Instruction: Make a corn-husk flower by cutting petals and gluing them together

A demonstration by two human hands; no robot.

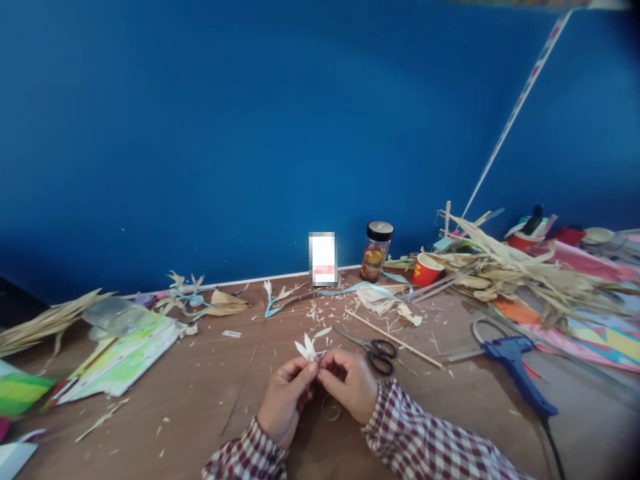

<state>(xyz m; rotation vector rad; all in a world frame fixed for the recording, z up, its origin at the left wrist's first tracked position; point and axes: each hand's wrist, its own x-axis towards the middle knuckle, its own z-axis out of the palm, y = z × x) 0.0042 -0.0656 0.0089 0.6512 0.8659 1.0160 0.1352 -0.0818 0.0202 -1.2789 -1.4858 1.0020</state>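
Observation:
A small white flower (306, 348) with pointed petals stands up from the fingertips of my left hand (289, 398), whose thumb and index finger are pinched at its base. My right hand (350, 383) is closed in a pinch right beside it, fingertips nearly meeting the left ones; what it grips is too small to make out. A thin pale loop (331, 408) hangs below the hands. Black-handled scissors (381, 357) lie just beyond my right hand, blades toward the upper left.
A blue glue gun (520, 373) lies at the right with its cord. Dried husks (500, 267), a red cup (427, 269) and a lidded jar (376, 252) stand behind. A thin stick (395, 339) crosses the scraps. Painted paper (120, 360) lies left.

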